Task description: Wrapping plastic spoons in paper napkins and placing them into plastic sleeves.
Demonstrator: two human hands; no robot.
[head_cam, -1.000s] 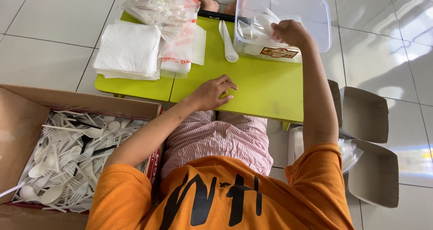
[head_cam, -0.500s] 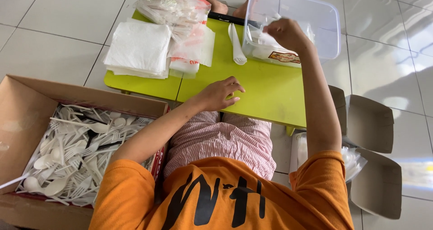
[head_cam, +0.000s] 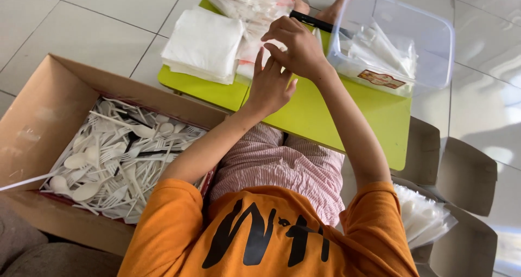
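Floor: pale tiles; a low green table (head_cam: 347, 119) stands on them in front of a seated person in an orange shirt.
Right hand (head_cam: 296, 49): over the table's far edge, fingers curled down at the clear packets (head_cam: 249, 5); whether it pinches anything I cannot tell, the palm faces away.
Left hand (head_cam: 268, 84): just at 7 o'clock of the right hand, touching it or nearly so, fingers stretched up towards the same packets, grasping nothing that shows.
Packets: heaped at the table's 11 o'clock corner, partly under both hands.
Napkins (head_cam: 203, 43): white stack at 9 o'clock of the hands, on the table's left end, just beside the packets.
Tub (head_cam: 429, 35): clear plastic, at 3 o'clock of the right hand, on the table's right end; wrapped white pieces lie inside.
Black bar (head_cam: 317, 21): between the right hand and the tub, at the far edge.
Box (head_cam: 49, 108): cardboard, on the floor at 8 o'clock of the table, full of white plastic cutlery (head_cam: 114, 163).
Bag (head_cam: 423, 217): clear, with white pieces, in a second open carton at 5 o'clock by the person's right side.
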